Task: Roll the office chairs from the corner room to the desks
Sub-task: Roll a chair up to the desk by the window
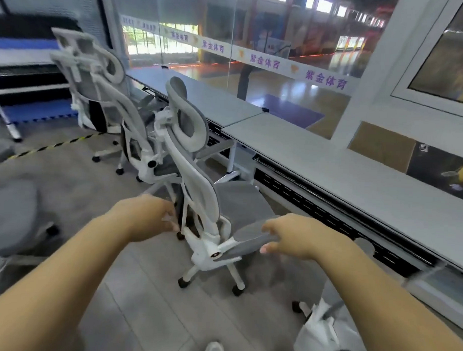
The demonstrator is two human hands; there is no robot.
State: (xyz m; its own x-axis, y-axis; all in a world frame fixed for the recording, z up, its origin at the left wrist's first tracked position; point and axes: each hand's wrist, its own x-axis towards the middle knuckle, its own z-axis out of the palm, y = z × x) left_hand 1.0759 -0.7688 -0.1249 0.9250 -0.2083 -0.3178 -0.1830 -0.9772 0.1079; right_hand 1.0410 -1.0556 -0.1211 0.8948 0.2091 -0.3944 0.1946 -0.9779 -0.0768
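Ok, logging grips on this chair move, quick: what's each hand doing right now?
Left hand: fingers hidden behind the nearest office chair's backrest frame; grip cannot be told.
Right hand: gripping the chair's right armrest, thumb over, fingers under.

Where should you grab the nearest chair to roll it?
Probably the two armrests, from behind. The chair shows you its back, and its grey armrest sticks out at hand height; the right hand is already at it. The left hand reaches the other side. The tall backrest curves away, harder to steer.
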